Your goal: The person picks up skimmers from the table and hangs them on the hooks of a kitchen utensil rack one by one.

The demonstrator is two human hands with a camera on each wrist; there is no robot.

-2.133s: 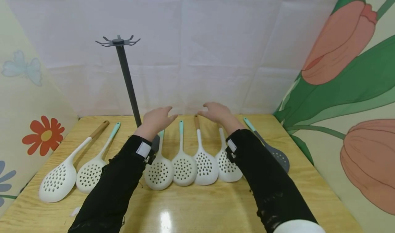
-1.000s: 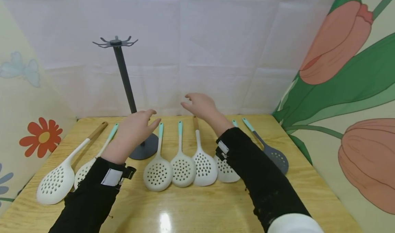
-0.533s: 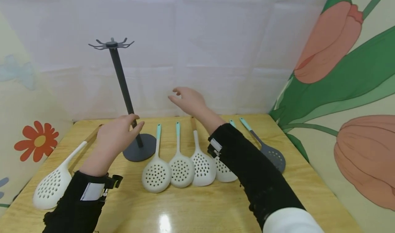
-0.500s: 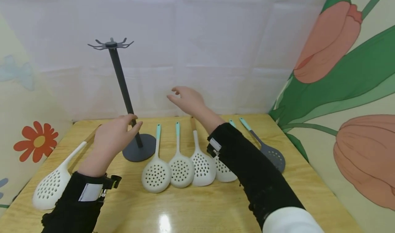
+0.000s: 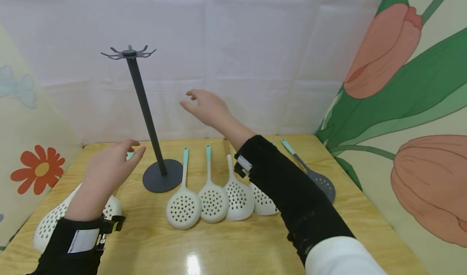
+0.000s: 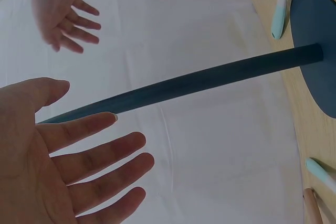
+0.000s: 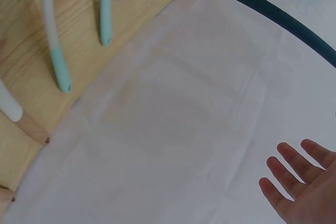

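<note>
I am seeing the utensil stand standing upright on the counter, between my hands. My right hand and left hand are hovering beside it, fingers relaxed, holding nothing.

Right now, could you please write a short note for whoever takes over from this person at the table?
Left hand: open, holds nothing, low beside the grey stand.
Right hand: open, empty, raised to the right of the stand's pole.
Stand upright on the wooden table, its top hooks bare.
Seven slotted spoons lie flat: four white ones in a row, a grey one on the right, two white ones under the left arm.
Done: nothing hung. Left: all spoons.
</note>
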